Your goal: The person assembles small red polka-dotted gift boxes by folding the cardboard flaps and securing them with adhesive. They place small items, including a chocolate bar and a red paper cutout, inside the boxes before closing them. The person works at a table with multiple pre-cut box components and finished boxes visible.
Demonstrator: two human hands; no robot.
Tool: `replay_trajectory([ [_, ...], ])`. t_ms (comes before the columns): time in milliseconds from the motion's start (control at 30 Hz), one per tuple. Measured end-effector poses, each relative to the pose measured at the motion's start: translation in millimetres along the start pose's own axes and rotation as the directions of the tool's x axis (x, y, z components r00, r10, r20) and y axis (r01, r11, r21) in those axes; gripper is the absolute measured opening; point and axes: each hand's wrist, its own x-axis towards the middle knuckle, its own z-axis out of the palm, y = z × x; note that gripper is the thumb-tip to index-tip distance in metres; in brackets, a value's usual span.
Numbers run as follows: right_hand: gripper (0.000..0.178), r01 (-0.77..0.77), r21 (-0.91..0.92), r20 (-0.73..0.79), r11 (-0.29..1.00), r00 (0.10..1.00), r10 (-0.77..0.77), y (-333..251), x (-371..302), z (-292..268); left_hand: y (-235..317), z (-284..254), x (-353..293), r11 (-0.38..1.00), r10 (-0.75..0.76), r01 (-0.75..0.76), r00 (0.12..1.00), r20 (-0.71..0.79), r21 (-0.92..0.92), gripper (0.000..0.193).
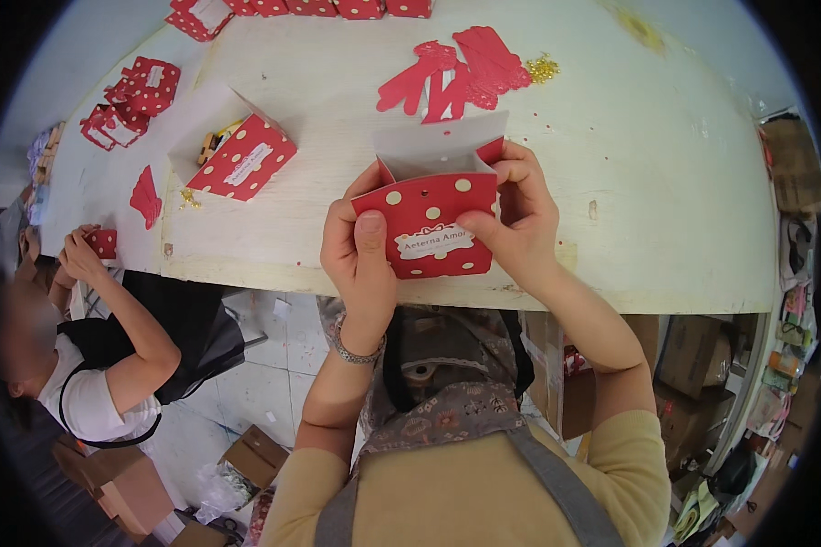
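Between my hands is a red paper gift box (433, 196) with cream dots and a white label, its top standing open and its grey inside showing. My left hand (365, 246) grips its left side, thumb flat on the front. My right hand (520, 210) holds the right side, thumb pressed by the label and fingers behind. Just beyond the box lies a pile of red scalloped paper strips (488, 68). Beside them is a small heap of gold fasteners (543, 68).
Left of me stands another dotted box (255, 159) with things inside. Finished-looking red boxes (141, 96) cluster farther left, and more boxes (310, 7) line the far edge. A co-worker (100, 374) at the left handles a small red piece. Cardboard cartons (693, 351) sit under the table.
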Motion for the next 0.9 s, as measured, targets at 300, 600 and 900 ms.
replay_trajectory([
  [300, 0.044, -0.153, 0.332, -0.037, 0.931, 0.984, 0.175, 0, -4, 14, -12, -1, 1, 0.969, -0.067, 0.071, 0.997, -0.028, 0.237, 0.030],
  [600, 0.047, -0.042, 0.248, 0.033, 0.968, 0.999, 0.035, 12, -18, 13, -29, -7, -21, 0.996, -0.090, 0.088, 0.994, -0.055, -0.033, 0.032],
  [900, 0.048, -0.016, 0.155, -0.010, 0.988, 1.000, 0.018, 15, -20, 17, -11, -8, -36, 0.987, -0.134, 0.144, 0.983, -0.127, 0.073, 0.021],
])
